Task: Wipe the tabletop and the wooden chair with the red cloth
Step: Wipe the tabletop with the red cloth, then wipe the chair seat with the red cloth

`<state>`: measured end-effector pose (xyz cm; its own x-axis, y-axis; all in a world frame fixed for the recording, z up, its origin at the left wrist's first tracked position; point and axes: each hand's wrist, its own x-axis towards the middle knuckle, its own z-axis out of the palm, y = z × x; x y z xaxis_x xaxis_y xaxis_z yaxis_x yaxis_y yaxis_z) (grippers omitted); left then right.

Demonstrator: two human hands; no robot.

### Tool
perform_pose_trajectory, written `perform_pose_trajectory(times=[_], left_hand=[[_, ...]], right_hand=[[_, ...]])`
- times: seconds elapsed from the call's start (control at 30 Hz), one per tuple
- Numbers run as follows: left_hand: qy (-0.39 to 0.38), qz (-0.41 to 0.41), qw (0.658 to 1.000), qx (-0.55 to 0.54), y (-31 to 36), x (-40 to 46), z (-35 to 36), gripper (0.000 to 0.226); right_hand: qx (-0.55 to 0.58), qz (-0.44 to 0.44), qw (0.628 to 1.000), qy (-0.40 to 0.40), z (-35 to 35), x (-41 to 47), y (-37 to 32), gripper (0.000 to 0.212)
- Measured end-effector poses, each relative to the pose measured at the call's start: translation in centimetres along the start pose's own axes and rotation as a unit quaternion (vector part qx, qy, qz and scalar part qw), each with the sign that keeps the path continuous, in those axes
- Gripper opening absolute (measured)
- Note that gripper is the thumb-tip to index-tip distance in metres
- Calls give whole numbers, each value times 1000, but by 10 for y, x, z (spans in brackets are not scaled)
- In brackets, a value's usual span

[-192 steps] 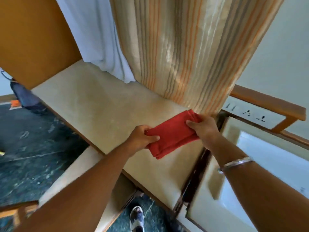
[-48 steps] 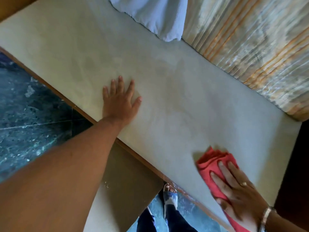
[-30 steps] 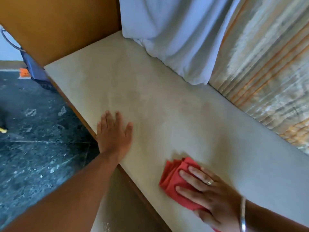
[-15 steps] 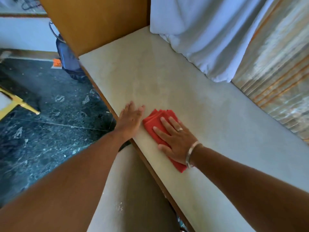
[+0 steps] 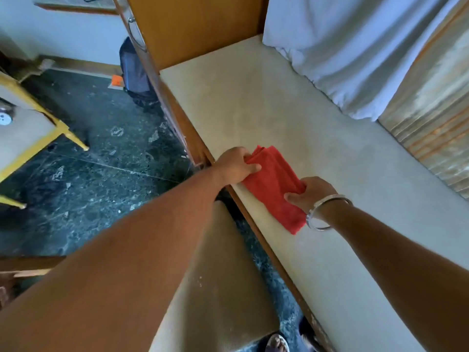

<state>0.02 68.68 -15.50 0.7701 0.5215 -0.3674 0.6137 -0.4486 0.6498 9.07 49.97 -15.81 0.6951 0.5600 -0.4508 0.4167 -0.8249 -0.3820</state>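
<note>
Red cloth (image 5: pixel 272 185): folded, lying on the pale tabletop (image 5: pixel 342 174) close to its near wooden edge, held at both ends.
Left hand (image 5: pixel 234 165): at the cloth's far-left end, fingers closed on the folds, thumb on top.
Right hand (image 5: pixel 311 193): at the cloth's near-right side, fingers curled around its edge, gripping it; silver bangle (image 5: pixel 326 212) on the wrist.
Chair seat (image 5: pixel 220 288): cream, under the tabletop's near edge, partly hidden by the left forearm.
White curtain (image 5: pixel 342 47): draped onto the far right of the tabletop, beside a striped curtain (image 5: pixel 431 110).
Wooden panel (image 5: pixel 193 26): upright at the tabletop's far end.
Floor (image 5: pixel 88 161): dark green stone, left.
</note>
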Motion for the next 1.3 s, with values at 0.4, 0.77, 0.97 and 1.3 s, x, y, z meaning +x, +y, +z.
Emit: perform_pose_trajectory(times=[0.4, 0.77, 0.97, 1.3], left_hand=[[107, -194, 887, -405, -273, -85, -14, 26], [178, -188, 964, -64, -452, -46, 72, 38], [141, -194, 950, 199, -539, -65, 93, 59], [160, -163, 945, 234, -556, -60, 109, 59]], right_hand=[[174, -15, 983, -62, 220, -37, -116, 22], [-186, -80, 979, 15, 350, 42, -11, 62], [-205, -177, 962, 43, 411, 78, -25, 96], [-215, -294, 926, 97, 452, 65, -78, 53]])
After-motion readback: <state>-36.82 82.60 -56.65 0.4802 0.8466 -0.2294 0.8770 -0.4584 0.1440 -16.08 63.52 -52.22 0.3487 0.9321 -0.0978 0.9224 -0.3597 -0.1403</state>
